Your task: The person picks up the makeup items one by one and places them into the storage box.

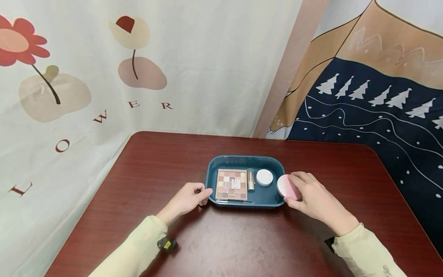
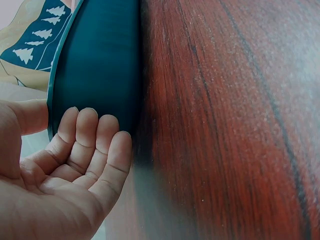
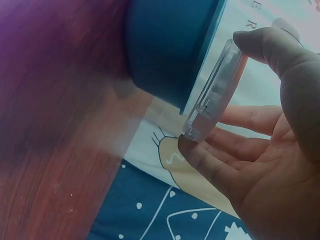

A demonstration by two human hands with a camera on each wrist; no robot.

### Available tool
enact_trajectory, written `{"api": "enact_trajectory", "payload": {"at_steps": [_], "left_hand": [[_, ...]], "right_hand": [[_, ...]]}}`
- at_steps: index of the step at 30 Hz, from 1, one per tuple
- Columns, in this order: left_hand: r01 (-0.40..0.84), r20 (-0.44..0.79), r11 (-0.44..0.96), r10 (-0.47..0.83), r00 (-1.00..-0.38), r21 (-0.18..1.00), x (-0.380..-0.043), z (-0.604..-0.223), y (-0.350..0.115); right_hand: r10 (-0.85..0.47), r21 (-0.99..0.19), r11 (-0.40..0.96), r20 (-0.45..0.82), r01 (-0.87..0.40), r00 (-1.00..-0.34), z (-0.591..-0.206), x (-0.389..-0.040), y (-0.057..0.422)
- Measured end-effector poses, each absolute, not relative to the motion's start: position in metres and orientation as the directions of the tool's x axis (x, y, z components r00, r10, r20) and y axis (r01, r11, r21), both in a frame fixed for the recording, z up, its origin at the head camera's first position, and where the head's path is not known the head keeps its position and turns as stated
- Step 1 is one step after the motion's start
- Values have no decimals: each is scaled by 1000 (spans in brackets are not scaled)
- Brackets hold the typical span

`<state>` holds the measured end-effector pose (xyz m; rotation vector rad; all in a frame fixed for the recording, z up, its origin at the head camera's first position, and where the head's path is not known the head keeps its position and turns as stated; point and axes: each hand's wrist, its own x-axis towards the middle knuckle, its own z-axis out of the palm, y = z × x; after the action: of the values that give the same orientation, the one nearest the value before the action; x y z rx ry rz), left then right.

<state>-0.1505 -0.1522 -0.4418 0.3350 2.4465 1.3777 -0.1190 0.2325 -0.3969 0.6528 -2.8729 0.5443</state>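
A blue-green tray (image 1: 268, 197) stands on the table in the head view. At its left end my left hand (image 1: 185, 199) holds the wall, thumb over the rim and fingers curled against the outside (image 2: 92, 35). My right hand (image 1: 313, 198) pinches a round pink-and-white compact (image 1: 290, 187) by its edges, tilted at the tray's right rim. The right wrist view shows the compact's clear side (image 3: 217, 92) close to the outer wall. Inside the tray lie an eyeshadow palette (image 1: 231, 184), a lipstick tube (image 1: 250, 181), a round white jar (image 1: 264, 177) and a thin dark stick (image 1: 228, 201).
The dark red wooden table (image 1: 166, 161) runs back to a white curtain (image 1: 207, 69) with flower prints. At the right hangs a navy and tan cloth (image 1: 346, 107) with tree prints. A small black device (image 1: 167, 243) sits at the left sleeve.
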Motion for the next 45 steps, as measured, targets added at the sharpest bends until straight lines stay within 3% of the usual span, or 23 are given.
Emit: {"api": "enact_trajectory", "payload": {"at_steps": [19,45], "left_hand": [[51,-154,520,343,-927,853,-150,-441,-152],[33,-167,511,342,-925,859,-150,-440,-153]], "right_hand": [[-438,-271,822,261,-501,-860,-404,-124,221],[-478,-246,825,175,-508,-861,-398,-134,200]]}}
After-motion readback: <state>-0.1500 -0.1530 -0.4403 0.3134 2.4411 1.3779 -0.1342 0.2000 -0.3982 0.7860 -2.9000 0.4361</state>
